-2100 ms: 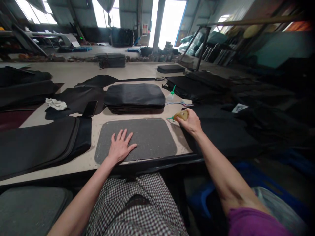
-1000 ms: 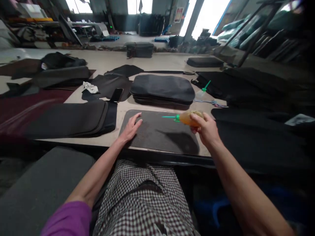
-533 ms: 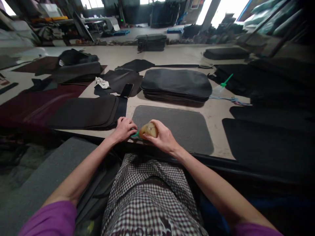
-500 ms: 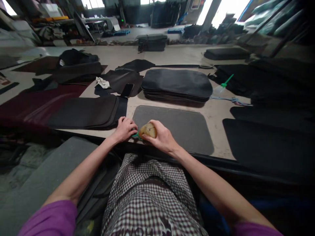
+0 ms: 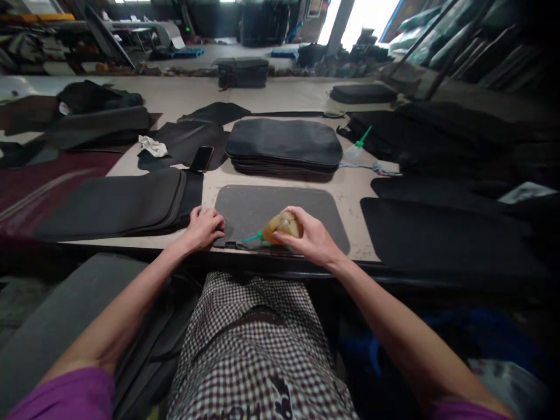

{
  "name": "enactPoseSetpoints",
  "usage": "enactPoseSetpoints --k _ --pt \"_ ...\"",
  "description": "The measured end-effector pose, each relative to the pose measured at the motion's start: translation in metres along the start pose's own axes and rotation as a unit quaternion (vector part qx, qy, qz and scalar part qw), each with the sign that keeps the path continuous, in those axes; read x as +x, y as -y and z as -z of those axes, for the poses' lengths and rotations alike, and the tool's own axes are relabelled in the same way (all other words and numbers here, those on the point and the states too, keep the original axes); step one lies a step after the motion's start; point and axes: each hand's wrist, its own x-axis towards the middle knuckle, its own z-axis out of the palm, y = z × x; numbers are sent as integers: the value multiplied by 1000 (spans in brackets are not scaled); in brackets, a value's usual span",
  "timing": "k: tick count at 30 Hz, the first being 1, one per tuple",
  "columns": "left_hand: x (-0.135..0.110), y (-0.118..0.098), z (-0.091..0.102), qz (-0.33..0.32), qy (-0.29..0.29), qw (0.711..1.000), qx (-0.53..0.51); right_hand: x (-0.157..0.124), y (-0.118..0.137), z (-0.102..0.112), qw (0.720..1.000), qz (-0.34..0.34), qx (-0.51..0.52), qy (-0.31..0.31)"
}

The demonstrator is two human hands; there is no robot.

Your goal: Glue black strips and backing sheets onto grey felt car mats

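Note:
My right hand [image 5: 312,236] is wrapped round a squeeze bottle [image 5: 284,226] of yellowish liquid, tilted so its green nozzle [image 5: 254,237] points left. The nozzle is close to the front edge of a grey rounded panel [image 5: 280,204] lying flat on the table. At the panel's left front corner, my left hand [image 5: 205,226] has its fingers curled together and pressed on the edge; its thumb is partly hidden. A dark strip [image 5: 238,245] runs along the panel's front edge, between the left hand and the nozzle.
Behind the panel stands a stack of dark rounded panels [image 5: 284,143]. More dark sheets lie left [image 5: 114,201] and right [image 5: 420,233]. A phone [image 5: 202,158], a crumpled white cloth [image 5: 153,146] and a second green-tipped bottle [image 5: 354,150] are farther back. The table's front edge [image 5: 280,265] is close to me.
The bottle and my right hand have moved right along the panel's front edge, away from my left hand. My left hand stays at the panel's left corner. The view has turned slightly right.

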Motion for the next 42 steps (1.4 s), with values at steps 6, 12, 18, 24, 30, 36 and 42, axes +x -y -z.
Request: enactPoseSetpoints --k 6,12,18,24,30,36,42 --pt "0 -4 4 -4 25 999 -19 -8 4 -3 998 -43 52 -15" --pt "-6 -13 11 4 22 1000 -1 -4 3 -24 999 -32 39 -9" --pt "-14 -30 19 -32 -14 999 -35 0 4 -39 999 -30 40 -11" --pt "-33 -50 34 -69 -46 996 -42 10 7 -46 998 -46 33 -5" --pt "-77 -96 11 -104 10 994 -4 24 6 -49 997 -78 21 13" --pt "-82 -134 -26 52 68 992 93 33 13 -45 994 -100 24 38" --pt "-79 -141 -38 108 81 987 85 59 24 -43 994 -75 -7 83"
